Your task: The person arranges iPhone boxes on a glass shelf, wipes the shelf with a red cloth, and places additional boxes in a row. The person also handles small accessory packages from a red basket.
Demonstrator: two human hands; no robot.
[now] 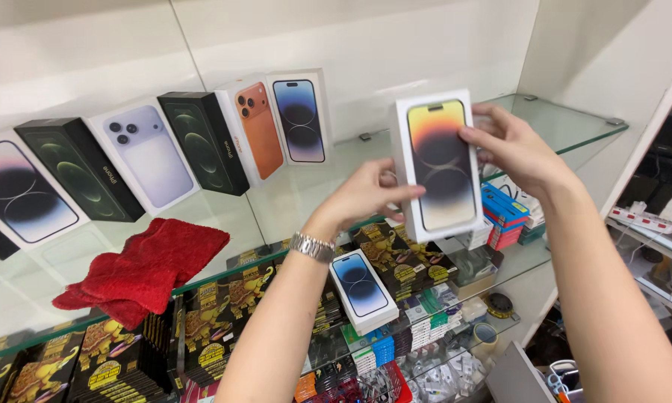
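I hold a white phone box (440, 160) with a gold phone pictured on its front, upright above the glass shelf (567, 123). My left hand (366, 195), with a metal watch on the wrist, grips its lower left edge. My right hand (511, 145) grips its right side near the top. A row of phone boxes leans against the back wall to the left: a white box with a dark phone (300, 116), a white box with an orange phone (255, 128), a black box (201, 142), a white box with a lilac phone (145, 157), and more.
A red cloth (145, 269) lies crumpled on the glass shelf at the left. Below, another white phone box (362, 287) rests on stacks of black and yellow packets (216, 313). Red and blue small boxes (506, 216) sit lower right. Side shelving stands at the right.
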